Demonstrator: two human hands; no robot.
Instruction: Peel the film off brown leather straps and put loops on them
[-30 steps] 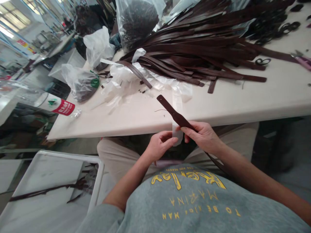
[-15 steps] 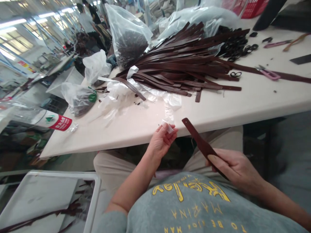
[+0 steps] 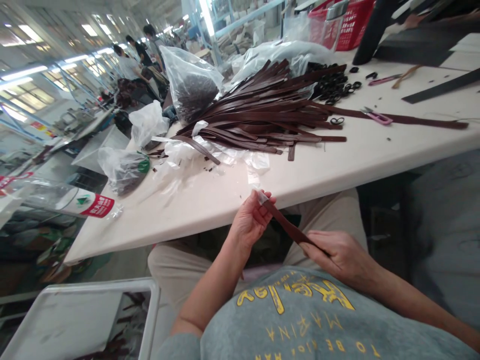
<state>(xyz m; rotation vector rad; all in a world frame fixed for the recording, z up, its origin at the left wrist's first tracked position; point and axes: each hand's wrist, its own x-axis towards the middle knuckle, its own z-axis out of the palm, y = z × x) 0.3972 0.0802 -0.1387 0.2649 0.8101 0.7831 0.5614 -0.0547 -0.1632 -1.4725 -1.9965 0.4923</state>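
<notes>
A dark brown leather strap (image 3: 288,227) runs between my hands, just below the front edge of the pale table (image 3: 337,165). My left hand (image 3: 250,220) is closed on the strap's upper end, with a scrap of clear film (image 3: 261,196) pinched at its fingertips. My right hand (image 3: 339,257) grips the strap lower down, close to my grey shirt. Farther back on the table lies a big pile of like brown straps (image 3: 270,115).
Clear plastic wrappers (image 3: 210,150) lie in front of the pile. Bags of dark parts (image 3: 191,87) stand at the back left. Pink snips (image 3: 377,117) and black rings (image 3: 333,87) are at the right. A white bin (image 3: 90,320) sits at my lower left.
My left hand, which held only the film scrap apart from the strap, has come onto the strap's end. My right hand has shifted a little left. The view has tilted upward.
</notes>
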